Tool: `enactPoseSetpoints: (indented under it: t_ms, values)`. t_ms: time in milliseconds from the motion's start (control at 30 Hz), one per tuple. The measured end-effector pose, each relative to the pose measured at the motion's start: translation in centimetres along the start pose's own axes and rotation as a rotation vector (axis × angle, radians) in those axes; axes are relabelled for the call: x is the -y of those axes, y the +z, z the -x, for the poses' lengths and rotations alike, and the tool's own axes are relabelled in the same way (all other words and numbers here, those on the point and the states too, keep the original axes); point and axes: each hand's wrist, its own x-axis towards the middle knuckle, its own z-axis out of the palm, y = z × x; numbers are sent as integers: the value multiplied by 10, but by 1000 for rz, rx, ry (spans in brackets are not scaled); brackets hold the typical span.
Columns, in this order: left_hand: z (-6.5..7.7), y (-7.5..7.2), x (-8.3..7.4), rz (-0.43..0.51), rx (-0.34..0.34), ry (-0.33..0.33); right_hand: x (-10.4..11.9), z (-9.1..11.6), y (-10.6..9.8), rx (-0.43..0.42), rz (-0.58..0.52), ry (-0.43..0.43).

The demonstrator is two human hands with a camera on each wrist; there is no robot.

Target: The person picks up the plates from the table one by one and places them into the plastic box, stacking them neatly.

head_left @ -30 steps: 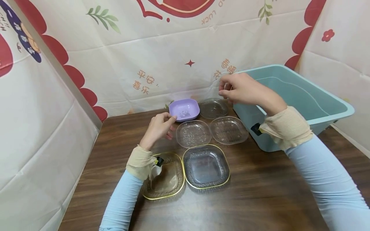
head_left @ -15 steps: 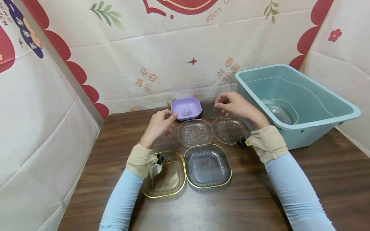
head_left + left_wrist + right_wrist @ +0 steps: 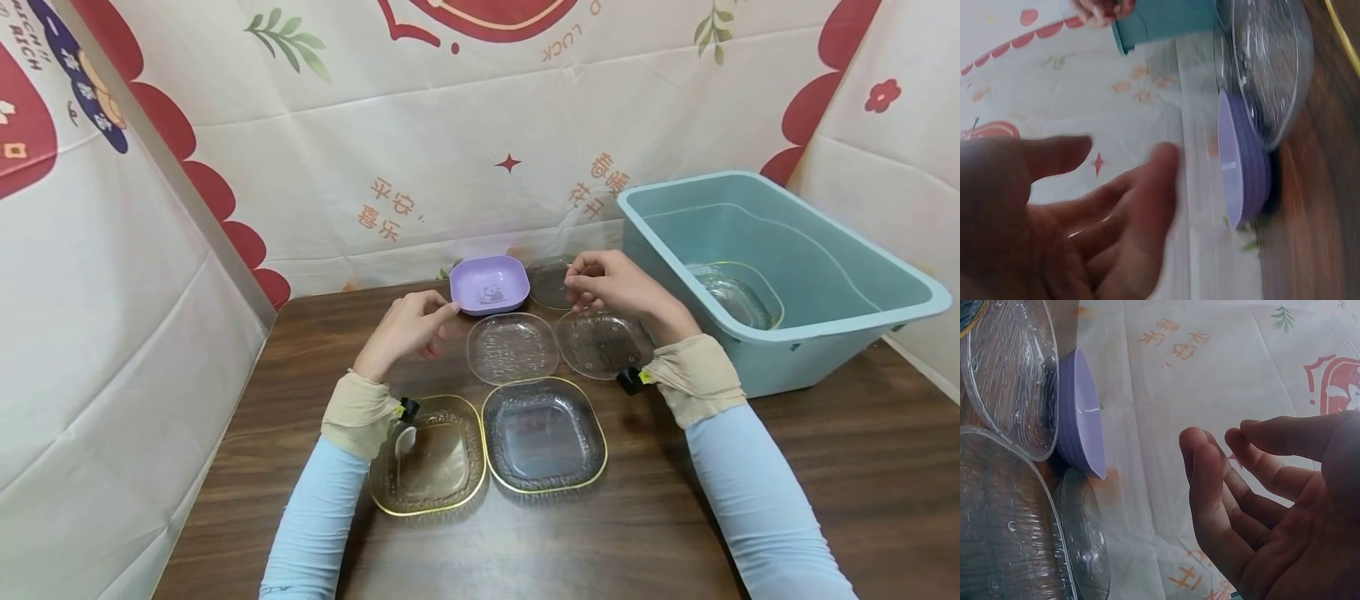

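My left hand [image 3: 408, 329] hovers just left of a purple dish [image 3: 490, 285] with a panda print, fingers loosely bent and holding nothing. In the left wrist view, a gap shows between thumb and fingers [image 3: 1163, 181]. My right hand [image 3: 618, 287], also holding nothing, hangs over the two right-hand clear plates, a smoky one [image 3: 550, 283] at the back and a ribbed one [image 3: 600, 346] in front. Another clear ribbed plate [image 3: 513, 348] lies between the hands. Nearer me, two gold-rimmed square clear dishes stand side by side, an amber-looking one [image 3: 435, 467] and a greyish one [image 3: 545, 433].
A teal bin [image 3: 757, 358] stands at the right, with a gold-rimmed clear dish [image 3: 738, 296] inside it. A printed white cloth [image 3: 450, 125] hangs behind the wooden table [image 3: 600, 542] and along both sides.
My right hand has come left and down from beside the bin to over the clear plates, uncovering the dish in the bin. My left hand has barely moved.
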Motion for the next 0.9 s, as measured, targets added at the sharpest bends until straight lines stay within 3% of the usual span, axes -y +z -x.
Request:
enactPoseSetpoints:
  t_ms: [133,267,367,567,733,900]
  values:
    - [-1,-9,10,-131,53,-22,-2,2,-4,0,-19,12]
    - [-2,-14,22,-287,-5,-54,-2,3,-5,-18,-30,31]
    - [-4,-16,30,-382,2,-92,-3,3,-5,-30,-22,38]
    - [-7,-17,42,-405,156,-165,-3,3,-4,-32,-9,32]
    - [-9,-13,45,-438,266,-163,-1,4,-3,-27,-2,24]
    - [-9,-10,44,-327,349,-204,-1,6,-4,-12,12,14]
